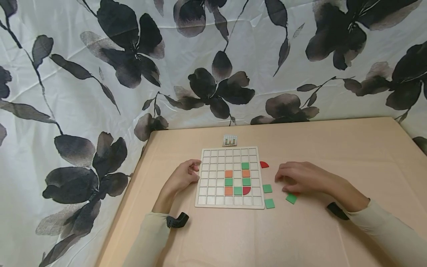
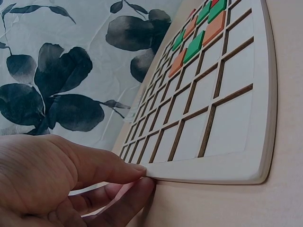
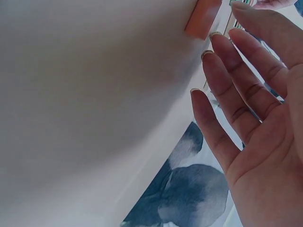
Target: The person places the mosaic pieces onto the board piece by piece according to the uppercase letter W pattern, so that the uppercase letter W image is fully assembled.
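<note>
A white grid board [image 1: 209,203] lies flat on the table, with several green, orange and red pieces set in its squares. My left hand [image 1: 182,174] holds the board's left edge; in the left wrist view its thumb [image 2: 111,168] and fingertips are right at the rim. To the right of the board, my right hand [image 1: 308,177] hovers low over the table with relaxed fingers. Below its fingertips lies a green tile [image 1: 291,199], with part of an orange tile [image 3: 204,19] beside it. Among the set pieces is a red quarter-circle [image 1: 246,190].
Two green tiles, an upper one [image 1: 267,188] and a lower one [image 1: 269,203], lie along the board's right side. A loose red quarter-circle [image 1: 264,164] sits higher up. Behind the board stands a small patterned card [image 1: 230,140]. A floral curtain [image 1: 186,55] hangs behind the table.
</note>
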{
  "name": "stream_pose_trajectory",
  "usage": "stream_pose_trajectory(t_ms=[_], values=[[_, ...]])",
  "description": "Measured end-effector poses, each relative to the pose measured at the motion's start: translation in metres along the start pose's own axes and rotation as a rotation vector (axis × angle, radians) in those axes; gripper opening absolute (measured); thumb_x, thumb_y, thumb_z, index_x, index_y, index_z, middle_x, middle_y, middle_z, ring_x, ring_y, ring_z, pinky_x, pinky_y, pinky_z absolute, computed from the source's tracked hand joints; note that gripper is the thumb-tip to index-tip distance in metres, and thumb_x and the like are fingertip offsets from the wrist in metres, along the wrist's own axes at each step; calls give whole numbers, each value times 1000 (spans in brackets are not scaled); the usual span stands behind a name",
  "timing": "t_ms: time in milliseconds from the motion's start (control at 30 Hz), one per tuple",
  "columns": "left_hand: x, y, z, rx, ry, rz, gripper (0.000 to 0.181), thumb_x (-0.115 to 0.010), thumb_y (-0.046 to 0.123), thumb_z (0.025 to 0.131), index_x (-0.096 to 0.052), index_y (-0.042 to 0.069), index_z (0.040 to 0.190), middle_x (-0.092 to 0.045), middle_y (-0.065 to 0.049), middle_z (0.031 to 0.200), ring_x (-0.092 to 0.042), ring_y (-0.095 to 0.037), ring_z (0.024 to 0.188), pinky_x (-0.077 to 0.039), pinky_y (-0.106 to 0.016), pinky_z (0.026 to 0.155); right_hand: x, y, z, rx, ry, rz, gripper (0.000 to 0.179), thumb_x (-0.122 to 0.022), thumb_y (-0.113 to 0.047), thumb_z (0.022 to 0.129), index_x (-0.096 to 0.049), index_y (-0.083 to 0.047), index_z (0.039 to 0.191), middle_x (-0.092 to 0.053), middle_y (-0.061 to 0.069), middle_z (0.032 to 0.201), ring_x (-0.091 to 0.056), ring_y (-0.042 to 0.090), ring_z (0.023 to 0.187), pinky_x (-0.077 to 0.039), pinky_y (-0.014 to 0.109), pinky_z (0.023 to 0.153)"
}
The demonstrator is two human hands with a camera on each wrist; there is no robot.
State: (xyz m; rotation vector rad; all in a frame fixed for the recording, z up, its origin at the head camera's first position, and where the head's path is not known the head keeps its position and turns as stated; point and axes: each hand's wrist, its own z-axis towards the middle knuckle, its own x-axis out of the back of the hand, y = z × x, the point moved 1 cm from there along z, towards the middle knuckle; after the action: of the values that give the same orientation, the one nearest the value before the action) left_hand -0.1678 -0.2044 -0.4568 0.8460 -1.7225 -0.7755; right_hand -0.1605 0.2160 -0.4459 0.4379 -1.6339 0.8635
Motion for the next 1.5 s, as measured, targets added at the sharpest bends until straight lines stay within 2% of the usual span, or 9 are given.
stream_pose_trajectory(t_ms=[300,533,733,1000,1200,1500], values=[[1,0,-1,-4,-4,-4,62,-63,-17,84,-54,2,142,-54,-14,113,-56,-22,91,-54,-29,74,4,8,-23,20,9,12,19,-79,-27,86,-72,-30,103,-60,-20,102,-57,5,96,-54,33,82],[1,0,0,-3,-9,-15,62,-61,-16,83,-54,2,142,-54,-14,114,-56,-21,90,-54,-28,74,6,14,-33,82,-17,41,29,-80,-16,82,-71,-31,105,-59,-20,107,-56,5,102,-55,35,84],[1,-1,0,-9,-11,-13,62,-62,-16,83,-54,2,142,-54,-14,113,-56,-21,89,-54,-28,74,4,15,-32,107,19,22,26,-82,-16,82,-72,-28,103,-61,-19,102,-56,4,96,-55,32,81],[1,-2,2,-23,-7,-10,62,-62,-17,83,-53,0,142,-54,-14,112,-56,-21,88,-55,-28,72,0,17,-26,59,43,-9,23,-82,-22,81,-72,-27,102,-58,-20,94,-54,0,88,-53,29,77],[1,-1,2,-20,-5,-7,62,-62,-17,83,-53,1,142,-54,-14,112,-56,-21,88,-54,-29,73,3,18,-24,50,6,8,27,-85,-25,78,-71,-31,100,-56,-21,93,-52,1,88,-51,28,75],[0,0,1,-19,0,11,62,-64,-17,83,-53,1,142,-53,-13,111,-54,-20,88,-54,-27,71,6,19,-22,54,-36,33,28,-85,-25,79,-70,-33,102,-56,-21,94,-52,1,89,-50,29,76]])
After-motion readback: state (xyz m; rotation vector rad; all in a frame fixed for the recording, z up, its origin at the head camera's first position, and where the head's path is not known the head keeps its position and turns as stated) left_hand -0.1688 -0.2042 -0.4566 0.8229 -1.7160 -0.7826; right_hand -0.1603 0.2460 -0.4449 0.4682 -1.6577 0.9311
